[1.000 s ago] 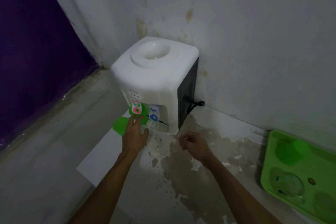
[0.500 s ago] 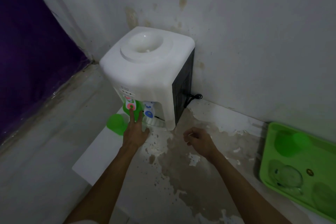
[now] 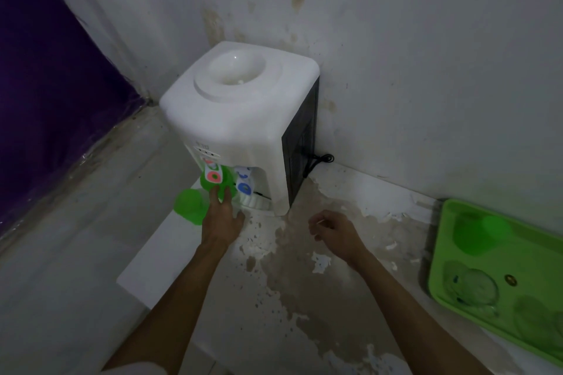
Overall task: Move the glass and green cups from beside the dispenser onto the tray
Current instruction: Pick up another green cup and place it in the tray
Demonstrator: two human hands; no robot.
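A white water dispenser [image 3: 240,119] stands in the corner on a worn counter. Under its red tap sits a green cup [image 3: 227,181], and my left hand [image 3: 221,221] reaches up to it with the fingers wrapped on its front. A second green cup [image 3: 189,205] stands just left of that hand, untouched. My right hand [image 3: 333,230] hovers over the counter to the right of the dispenser, fingers loosely curled with nothing in them. The green tray [image 3: 518,256] lies at the far right and holds a green cup [image 3: 481,233] and a clear glass [image 3: 475,286].
A black power cord [image 3: 316,161] trails from the dispenser's dark right side along the wall. The blue tap [image 3: 243,184] is next to the red one. The counter's left edge [image 3: 146,253] drops off beside the second green cup. A purple surface fills the far left.
My left hand's fingers have dropped from the red tap onto the green cup beneath it. My right hand stays curled in about the same place.
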